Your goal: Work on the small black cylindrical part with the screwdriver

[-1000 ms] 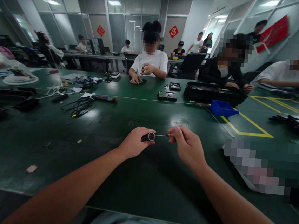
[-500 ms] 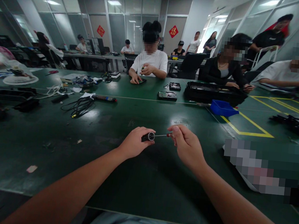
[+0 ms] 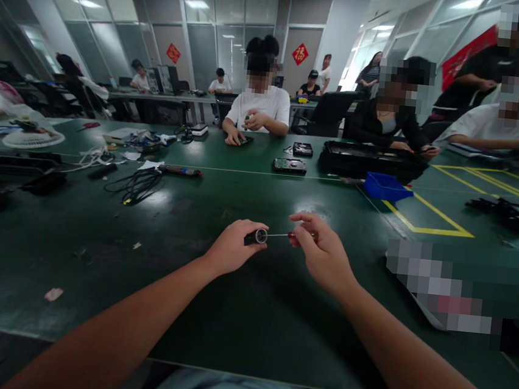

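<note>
My left hand (image 3: 232, 247) is closed around a small black cylindrical part (image 3: 255, 237) with a pale ring at its round end, which faces right. In my right hand (image 3: 321, 246) is a screwdriver (image 3: 278, 235) with a thin metal shaft and a red handle, most of it covered by the fingers. The shaft lies nearly level and its tip meets the ringed end of the black part; how deep it reaches I cannot tell. Both hands are above the green table (image 3: 246, 328).
A coil of black cable (image 3: 138, 186) and a pen-like tool (image 3: 181, 171) lie to the left. Ahead are hard drives (image 3: 290, 166), a long black housing (image 3: 373, 161) and a blue bin (image 3: 386, 187). A blurred white package (image 3: 437, 297) lies right. A person in white (image 3: 259, 106) sits opposite.
My right hand has shifted its fingers on the screwdriver handle, the index finger now stretched out higher. My left hand keeps its hold. A standing person at the far right has moved.
</note>
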The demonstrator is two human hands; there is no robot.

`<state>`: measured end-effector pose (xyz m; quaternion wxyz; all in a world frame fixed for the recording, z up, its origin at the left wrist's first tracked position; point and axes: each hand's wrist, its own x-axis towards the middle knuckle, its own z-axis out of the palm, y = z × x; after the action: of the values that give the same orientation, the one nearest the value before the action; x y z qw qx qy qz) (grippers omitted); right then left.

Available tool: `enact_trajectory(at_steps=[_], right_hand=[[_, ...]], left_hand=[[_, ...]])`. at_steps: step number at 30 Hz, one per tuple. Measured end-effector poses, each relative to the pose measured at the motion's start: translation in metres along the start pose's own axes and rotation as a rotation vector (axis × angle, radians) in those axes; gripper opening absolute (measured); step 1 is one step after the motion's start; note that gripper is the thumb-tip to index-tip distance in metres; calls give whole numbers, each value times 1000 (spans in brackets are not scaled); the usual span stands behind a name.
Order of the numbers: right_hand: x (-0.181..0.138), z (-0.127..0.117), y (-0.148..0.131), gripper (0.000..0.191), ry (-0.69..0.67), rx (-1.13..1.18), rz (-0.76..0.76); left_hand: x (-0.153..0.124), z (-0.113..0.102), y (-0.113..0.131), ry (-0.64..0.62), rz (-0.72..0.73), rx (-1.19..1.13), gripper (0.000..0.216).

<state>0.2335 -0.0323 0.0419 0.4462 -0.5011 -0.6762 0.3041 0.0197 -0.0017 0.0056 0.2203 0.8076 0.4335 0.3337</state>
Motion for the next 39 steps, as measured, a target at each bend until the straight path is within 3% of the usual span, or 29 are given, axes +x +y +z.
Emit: enact_trajectory(at_steps=[8, 16, 20, 22, 24, 31, 39], right_hand=[[-1, -1, -2, 26, -1, 50, 39], [3, 6, 5, 27, 109, 313, 68], [11, 7, 10, 30, 160, 602, 253], [15, 6, 12, 32, 92, 742, 430], [17, 5, 13, 30, 56, 810, 495], [11, 10, 15, 27, 199, 646, 238], [7, 10, 14, 28, 192, 384, 97]], left_hand=[[0, -1, 1, -9, -6, -4, 35], [0, -3, 4, 5, -18, 11, 35], [1, -6, 4, 18, 29, 31, 35], [2, -7, 3, 17, 56, 42, 35], [3, -8, 1, 18, 61, 50, 35], [3, -7, -1, 2, 43, 64, 38], [2, -8, 5, -2, 31, 62, 37]])
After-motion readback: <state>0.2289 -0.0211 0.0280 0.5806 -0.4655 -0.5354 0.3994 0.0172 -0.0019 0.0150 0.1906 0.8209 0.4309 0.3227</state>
